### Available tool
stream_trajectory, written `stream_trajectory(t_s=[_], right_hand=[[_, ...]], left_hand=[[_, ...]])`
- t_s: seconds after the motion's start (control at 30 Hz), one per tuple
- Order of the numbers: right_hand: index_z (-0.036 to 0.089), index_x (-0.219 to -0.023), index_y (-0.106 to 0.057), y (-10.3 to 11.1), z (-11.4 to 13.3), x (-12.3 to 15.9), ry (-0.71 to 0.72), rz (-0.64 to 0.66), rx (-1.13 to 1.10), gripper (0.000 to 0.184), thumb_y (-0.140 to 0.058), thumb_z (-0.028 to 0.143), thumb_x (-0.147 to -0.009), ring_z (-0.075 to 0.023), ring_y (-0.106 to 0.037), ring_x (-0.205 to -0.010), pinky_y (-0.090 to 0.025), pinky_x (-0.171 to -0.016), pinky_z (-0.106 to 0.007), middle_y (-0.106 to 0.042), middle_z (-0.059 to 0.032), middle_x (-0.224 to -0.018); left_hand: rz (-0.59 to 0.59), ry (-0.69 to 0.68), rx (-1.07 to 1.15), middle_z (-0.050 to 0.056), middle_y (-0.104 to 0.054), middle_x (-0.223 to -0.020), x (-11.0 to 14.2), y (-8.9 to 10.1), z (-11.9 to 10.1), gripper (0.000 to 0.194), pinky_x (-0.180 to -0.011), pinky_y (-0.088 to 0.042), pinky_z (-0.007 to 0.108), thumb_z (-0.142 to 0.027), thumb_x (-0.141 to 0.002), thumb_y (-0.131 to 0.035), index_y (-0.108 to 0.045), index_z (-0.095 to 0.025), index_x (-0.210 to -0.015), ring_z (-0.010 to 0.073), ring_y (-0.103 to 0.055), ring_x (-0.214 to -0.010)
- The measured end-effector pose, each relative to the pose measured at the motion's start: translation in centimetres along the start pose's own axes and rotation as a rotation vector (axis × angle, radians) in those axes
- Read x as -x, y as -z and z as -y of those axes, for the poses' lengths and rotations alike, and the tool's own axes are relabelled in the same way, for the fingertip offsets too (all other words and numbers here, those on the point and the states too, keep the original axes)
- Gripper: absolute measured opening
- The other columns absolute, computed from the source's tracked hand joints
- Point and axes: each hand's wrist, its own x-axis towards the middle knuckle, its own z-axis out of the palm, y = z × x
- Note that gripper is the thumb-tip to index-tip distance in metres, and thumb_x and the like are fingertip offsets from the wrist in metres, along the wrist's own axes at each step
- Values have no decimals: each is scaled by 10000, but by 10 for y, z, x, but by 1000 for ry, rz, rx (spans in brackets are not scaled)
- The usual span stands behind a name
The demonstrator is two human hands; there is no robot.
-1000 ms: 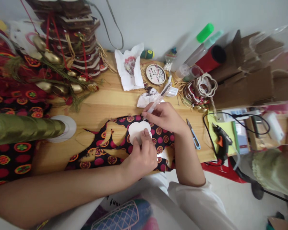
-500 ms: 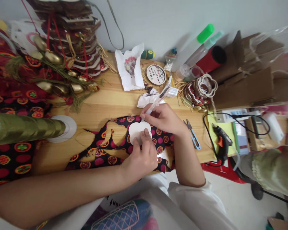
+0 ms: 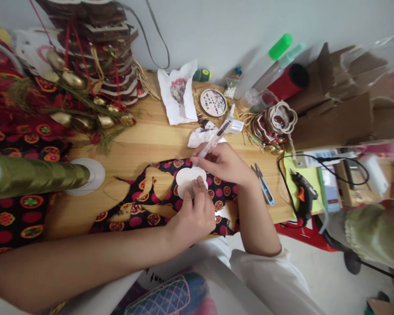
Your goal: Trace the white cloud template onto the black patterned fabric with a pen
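Note:
A white flower-shaped card template (image 3: pixel 184 178) lies flat on a dark fabric scrap (image 3: pixel 228 191) printed with red and orange circles. The scrap has several cut-out holes. My left hand (image 3: pixel 197 213) presses the template's near edge down, its fingertips bunched together. In my right hand (image 3: pixel 223 161) is a clear-barrelled pen (image 3: pixel 217 136), pinched between fingers and thumb. It leans up and to the right, with its tip end at the template's far edge; the fingers partly hide the tip.
Blue thread snips (image 3: pixel 264 185) lie right of my right forearm. Farther right is a black glue gun (image 3: pixel 305 194) with its cable. A green ribbon roll (image 3: pixel 49 175) stands at left. Crumpled white paper (image 3: pixel 177 98) and a round plaque (image 3: pixel 213 103) lie behind; cardboard boxes (image 3: pixel 341 113) are at right.
My right hand and the pen have shifted slightly left along the template's far edge. More of the snips shows beside my right forearm. My left hand and the template stay put.

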Motion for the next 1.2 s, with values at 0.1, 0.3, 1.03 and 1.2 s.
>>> stream_trajectory(t_s=[0.1,0.3,1.03,1.2], right_hand=[[156,-779,-645,0,0,0,-11,-8,17,269,-584,390,-898,-80,-442,-536,-348,-538,-229,-545,31,-612],[160,-772,-645,2,3,0,-33,-19,22,190,-590,305,-882,-77,-428,-520,-344,-530,-223,-531,41,-590],[158,-759,-634,2,1,-1,-47,-63,22,178,-589,296,-861,-80,-419,-531,-352,-542,-222,-533,39,-598],[160,-766,-633,1,-1,-1,-70,-58,19,181,-583,306,-860,-81,-429,-532,-351,-531,-222,-547,31,-615]], left_hand=[[-16,13,39,322,-680,-1069,-1,0,0,389,-724,-579,400,-224,-910,-526,-680,107,-1046,336,-699,-915],[-36,11,76,315,-692,-1036,-3,-1,4,325,-697,-571,370,-127,-895,-485,-688,100,-1006,314,-703,-876],[-94,76,216,300,-685,-1091,-4,-14,2,374,-771,-616,452,-289,-934,-513,-701,34,-928,381,-690,-1009],[-78,63,204,293,-689,-1086,-4,-15,3,372,-761,-615,438,-309,-930,-516,-688,20,-940,378,-692,-998]])
